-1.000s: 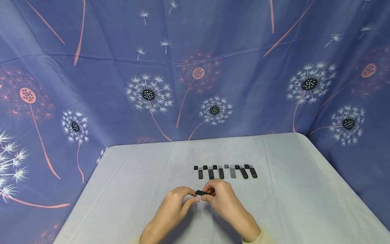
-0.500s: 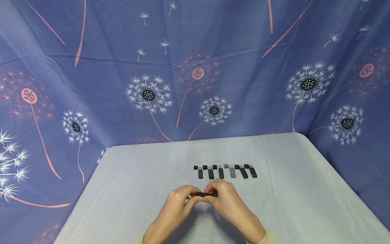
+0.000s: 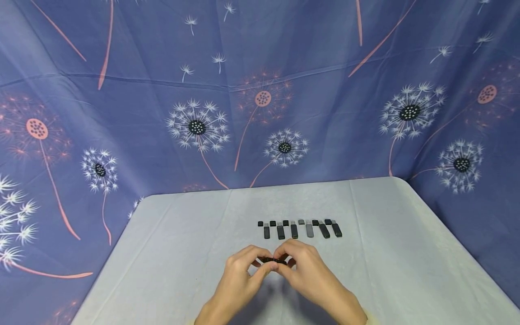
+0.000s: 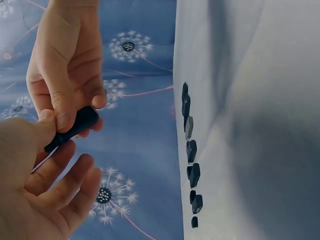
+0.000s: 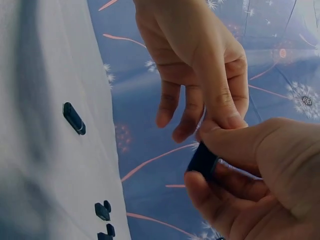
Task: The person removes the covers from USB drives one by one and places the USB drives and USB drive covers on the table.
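Just above the table, a black USB stick [image 4: 82, 124] is held between both hands. My left hand [image 3: 239, 273] pinches one end with thumb and index finger. My right hand [image 3: 304, 271] grips the other end, its fingertips meeting the left ones. In the right wrist view, a dark part of the stick [image 5: 202, 161] shows between the right thumb and fingers; the fingertips cover its joint, so I cannot tell whether a cap is on. Beyond the hands lies a row of USB sticks [image 3: 294, 231], mostly black, one grey [image 3: 310, 230], with small caps [image 3: 285, 223] beside their bare plugs.
A pale cloth covers the table [image 3: 183, 234]. Behind it hangs a blue dandelion-print curtain [image 3: 325, 113]. In the right wrist view another dark USB stick [image 5: 74, 119] lies on the table, apart from the row.
My left hand has moved right and taken hold of the stick's free end, and both hands' fingertips have come together around it. The row on the table has stayed put.
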Demonstrator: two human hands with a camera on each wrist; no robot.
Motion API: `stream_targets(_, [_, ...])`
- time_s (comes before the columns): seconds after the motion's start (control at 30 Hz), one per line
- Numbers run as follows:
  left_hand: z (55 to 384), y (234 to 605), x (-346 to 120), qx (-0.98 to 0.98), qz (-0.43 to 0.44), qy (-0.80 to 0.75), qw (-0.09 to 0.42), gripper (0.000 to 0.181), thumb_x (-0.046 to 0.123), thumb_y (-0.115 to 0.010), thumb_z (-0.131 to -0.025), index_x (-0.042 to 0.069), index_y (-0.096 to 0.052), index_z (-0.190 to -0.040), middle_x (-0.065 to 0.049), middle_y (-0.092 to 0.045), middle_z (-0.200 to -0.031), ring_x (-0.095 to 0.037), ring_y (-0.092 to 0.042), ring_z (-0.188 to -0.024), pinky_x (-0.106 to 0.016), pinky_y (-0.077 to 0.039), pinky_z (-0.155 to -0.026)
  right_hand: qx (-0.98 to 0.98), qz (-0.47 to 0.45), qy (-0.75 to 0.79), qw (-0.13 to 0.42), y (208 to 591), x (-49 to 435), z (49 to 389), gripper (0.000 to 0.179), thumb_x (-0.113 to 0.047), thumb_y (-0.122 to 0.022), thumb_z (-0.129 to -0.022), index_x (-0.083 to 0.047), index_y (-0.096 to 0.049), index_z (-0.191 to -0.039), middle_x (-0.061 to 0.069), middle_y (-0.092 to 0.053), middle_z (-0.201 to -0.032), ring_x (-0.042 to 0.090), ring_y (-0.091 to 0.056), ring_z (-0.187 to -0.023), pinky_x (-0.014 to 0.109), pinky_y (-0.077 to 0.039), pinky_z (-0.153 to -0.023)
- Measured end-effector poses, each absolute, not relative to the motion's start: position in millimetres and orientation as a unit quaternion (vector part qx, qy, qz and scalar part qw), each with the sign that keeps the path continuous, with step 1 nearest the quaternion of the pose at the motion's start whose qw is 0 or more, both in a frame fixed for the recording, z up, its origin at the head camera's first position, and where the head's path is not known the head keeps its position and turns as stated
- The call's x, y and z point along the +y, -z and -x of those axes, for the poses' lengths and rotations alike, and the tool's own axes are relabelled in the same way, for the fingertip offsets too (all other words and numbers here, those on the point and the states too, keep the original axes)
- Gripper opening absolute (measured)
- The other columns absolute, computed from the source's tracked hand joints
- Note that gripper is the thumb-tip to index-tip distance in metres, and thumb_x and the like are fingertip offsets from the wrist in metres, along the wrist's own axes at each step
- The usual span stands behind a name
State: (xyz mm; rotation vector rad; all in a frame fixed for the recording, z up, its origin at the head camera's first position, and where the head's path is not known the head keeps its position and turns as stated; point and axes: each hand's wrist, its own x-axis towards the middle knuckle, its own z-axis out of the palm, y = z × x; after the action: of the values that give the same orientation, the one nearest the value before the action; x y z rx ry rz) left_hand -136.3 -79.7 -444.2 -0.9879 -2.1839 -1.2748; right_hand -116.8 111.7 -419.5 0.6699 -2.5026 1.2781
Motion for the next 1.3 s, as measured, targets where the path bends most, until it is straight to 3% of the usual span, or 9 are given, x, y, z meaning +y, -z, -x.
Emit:
stream_targets(0.33, [133.9,438.1,-75.2,-0.787,0.333,0.473,0.216,0.012,0.021,-0.08,-0.089,0.019,-0.073,-0.098,0.009,-0.075,-0.093,-0.003,-0.069,-0.083,-0.021,-0.057,-0.069,-0.847,-0.269,-0.425,0.172,419.2,113.2,115.4,0.008,-0.016,-0.082,-0.088,-0.017,-0.076,-0.094,-0.01,-0.075,-0.091,-0.002,-0.066,-0.08,0.019,-0.058,-0.069])
stream_targets(0.57, [132.9,440.9,-74.6,-0.795,0.321,0.464,0.223,0.011,0.02,-0.082,-0.087,0.018,-0.073,-0.094,0.011,-0.075,-0.09,-0.002,-0.069,-0.082,-0.024,-0.057,-0.067,-0.847,-0.294,-0.412,0.159,425.6,113.9,119.6,0.007,-0.019,-0.073,-0.096,-0.015,-0.079,-0.098,-0.008,-0.077,-0.094,-0.004,-0.064,-0.08,0.014,-0.054,-0.068])
stream_targets(1.0, [134.5,438.9,-75.9,-0.805,0.307,0.464,0.206,0.011,0.019,-0.082,-0.087,0.019,-0.073,-0.092,0.014,-0.073,-0.086,0.002,-0.065,-0.077,-0.023,-0.056,-0.067,-0.844,-0.299,-0.42,0.148,427.7,116.1,119.3,0.011,-0.026,-0.067,-0.101,-0.021,-0.074,-0.095,-0.015,-0.072,-0.087,-0.006,-0.057,-0.07,0.013,-0.051,-0.062])
stream_targets(1.3, [137.9,439.5,-79.0,-0.796,0.328,0.464,0.209,0.012,0.017,-0.082,-0.085,0.017,-0.072,-0.091,0.011,-0.074,-0.085,0.0,-0.066,-0.077,-0.019,-0.056,-0.07,-0.837,-0.325,-0.421,0.129,430.3,117.0,120.9,0.01,-0.024,-0.066,-0.102,-0.017,-0.07,-0.097,-0.011,-0.074,-0.088,-0.007,-0.058,-0.073,0.012,-0.051,-0.063])
